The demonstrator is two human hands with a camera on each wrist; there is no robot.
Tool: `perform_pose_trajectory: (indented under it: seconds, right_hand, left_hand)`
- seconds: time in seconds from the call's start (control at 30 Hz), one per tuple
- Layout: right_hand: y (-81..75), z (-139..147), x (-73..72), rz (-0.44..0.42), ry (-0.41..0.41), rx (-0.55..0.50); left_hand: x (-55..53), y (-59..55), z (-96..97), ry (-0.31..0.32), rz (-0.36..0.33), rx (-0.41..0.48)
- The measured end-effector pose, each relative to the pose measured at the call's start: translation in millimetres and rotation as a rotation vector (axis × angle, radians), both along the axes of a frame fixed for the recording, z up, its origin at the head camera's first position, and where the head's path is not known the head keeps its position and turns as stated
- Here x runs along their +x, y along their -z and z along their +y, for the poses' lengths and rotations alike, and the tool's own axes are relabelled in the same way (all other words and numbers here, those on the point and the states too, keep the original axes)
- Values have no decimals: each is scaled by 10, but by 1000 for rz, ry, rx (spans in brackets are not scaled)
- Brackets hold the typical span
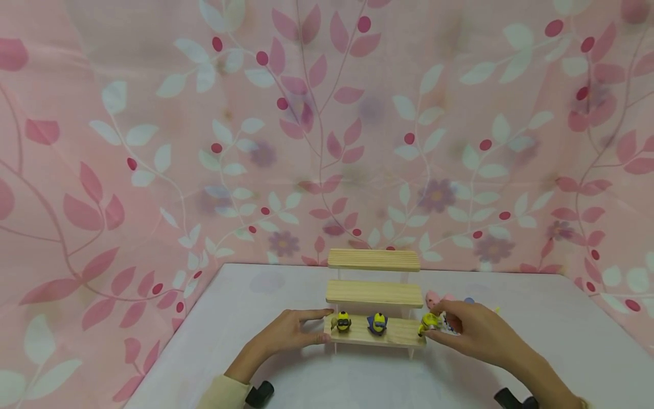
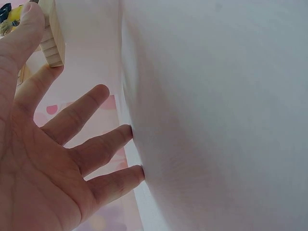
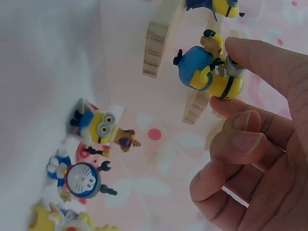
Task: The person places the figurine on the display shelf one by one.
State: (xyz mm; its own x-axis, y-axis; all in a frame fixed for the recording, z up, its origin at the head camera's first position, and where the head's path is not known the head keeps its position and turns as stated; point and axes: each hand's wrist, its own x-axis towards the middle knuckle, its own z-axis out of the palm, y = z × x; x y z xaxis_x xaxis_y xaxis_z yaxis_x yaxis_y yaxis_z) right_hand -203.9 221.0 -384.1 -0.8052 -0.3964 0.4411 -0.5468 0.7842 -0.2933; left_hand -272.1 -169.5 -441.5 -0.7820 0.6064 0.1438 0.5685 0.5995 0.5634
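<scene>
A three-tier wooden display stand (image 1: 374,292) stands on the table. My left hand (image 1: 296,331) pinches the left end of its lowest shelf between thumb and index finger; the other fingers (image 2: 103,147) spread out, two with tips at the white cloth. Two yellow minion figurines stand on that shelf, one at the left (image 1: 343,322) and one with a blue cape (image 1: 378,324) near the middle. Between right thumb and index finger, my right hand (image 1: 472,329) holds another minion figurine (image 3: 207,72), yellow with blue overalls, at the shelf's right end. Its remaining fingers curl loosely.
Right of the stand, partly behind my right hand, several more figurines stand on the white-covered table (image 1: 286,375). The right wrist view shows a minion (image 3: 101,126), a blue-and-white cat figure (image 3: 82,179) and a yellow figure (image 3: 43,220). A pink floral cloth (image 1: 327,142) hangs behind.
</scene>
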Motion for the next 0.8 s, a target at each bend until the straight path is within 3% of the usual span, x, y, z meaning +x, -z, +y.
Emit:
perform_pose_trajectory:
  seconds: [0.43,0.8]
  right_hand:
    - [-30,-177,-81,-88,-50,-14]
    - [26,-245,-141,-50,-89,-19]
  left_hand:
    - [1,-9,-3,-2,-6,3]
    - [-5,17,9,-23,-13,9]
